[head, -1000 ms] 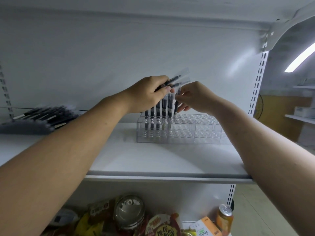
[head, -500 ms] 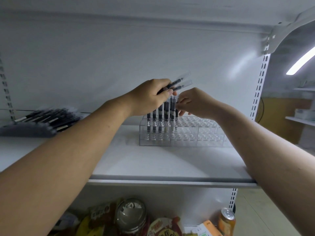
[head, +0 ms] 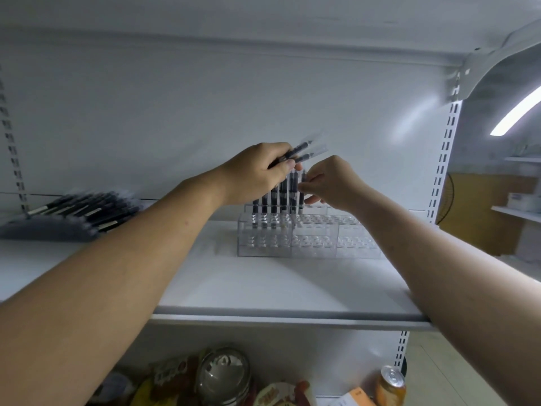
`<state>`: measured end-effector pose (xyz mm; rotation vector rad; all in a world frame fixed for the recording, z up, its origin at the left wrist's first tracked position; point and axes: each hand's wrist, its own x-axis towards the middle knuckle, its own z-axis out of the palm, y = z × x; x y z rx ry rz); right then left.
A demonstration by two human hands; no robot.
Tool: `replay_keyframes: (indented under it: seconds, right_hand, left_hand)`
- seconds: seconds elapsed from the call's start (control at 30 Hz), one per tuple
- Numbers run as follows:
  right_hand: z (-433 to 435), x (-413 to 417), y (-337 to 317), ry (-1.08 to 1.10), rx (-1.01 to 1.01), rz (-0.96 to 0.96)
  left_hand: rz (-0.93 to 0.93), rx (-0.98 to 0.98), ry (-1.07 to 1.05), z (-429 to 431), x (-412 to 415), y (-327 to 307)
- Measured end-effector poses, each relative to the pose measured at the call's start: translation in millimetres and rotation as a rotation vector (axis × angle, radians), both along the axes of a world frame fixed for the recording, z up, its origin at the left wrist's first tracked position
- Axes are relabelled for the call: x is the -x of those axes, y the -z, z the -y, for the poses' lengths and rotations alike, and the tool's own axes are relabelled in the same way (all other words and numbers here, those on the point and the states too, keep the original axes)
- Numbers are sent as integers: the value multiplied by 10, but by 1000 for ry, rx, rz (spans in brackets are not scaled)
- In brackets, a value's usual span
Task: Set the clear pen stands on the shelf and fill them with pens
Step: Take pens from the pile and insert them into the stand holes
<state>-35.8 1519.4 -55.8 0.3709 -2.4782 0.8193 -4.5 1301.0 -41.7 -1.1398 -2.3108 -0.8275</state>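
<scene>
Clear pen stands (head: 313, 240) sit side by side at the middle back of the white shelf (head: 263, 288). Several black pens (head: 273, 205) stand upright in the leftmost stand's holes. My left hand (head: 257, 174) hovers above that stand and grips a small bundle of wrapped black pens (head: 304, 152), their ends sticking out to the upper right. My right hand (head: 330, 181) is just right of it, fingertips pinching the top of one upright pen (head: 301, 189) at the right end of the row.
A pile of black pens (head: 82, 210) lies on the shelf at the far left. Below the shelf are snack packets (head: 172, 376), a round lidded jar (head: 224, 376) and an orange drinks can (head: 390, 385). A slotted upright (head: 443, 159) bounds the shelf on the right.
My right hand has come down slightly with the pen it pinches, onto the stand's row. My left hand stays put with its bundle. The view has shifted a little.
</scene>
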Motion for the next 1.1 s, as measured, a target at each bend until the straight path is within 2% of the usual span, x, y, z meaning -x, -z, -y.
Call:
replay_keyframes:
  seconds: [0.1,0.27,0.37,0.47,0.53,1.1]
  right_hand:
    - [-60,-22,-22,-41,-44,16]
    - [-150,-170,-99,-163,-228,71]
    - [-209,-240,-164,-209,-285,181]
    - [-282,-218,-172,-201,-362,283]
    - [-310,-173,-162,-180,-395,283]
    - [-239,-43,-53,-134,-326,218]
  left_hand:
    - [20,10,-8,6,15,8]
    - [58,37,-12,1,38,19]
    - [71,40,-7,5,49,15]
    - [74,44,-1,4,61,21]
    - [72,47,-3,2,62,21]
    - [79,57,-25,14,86,28]
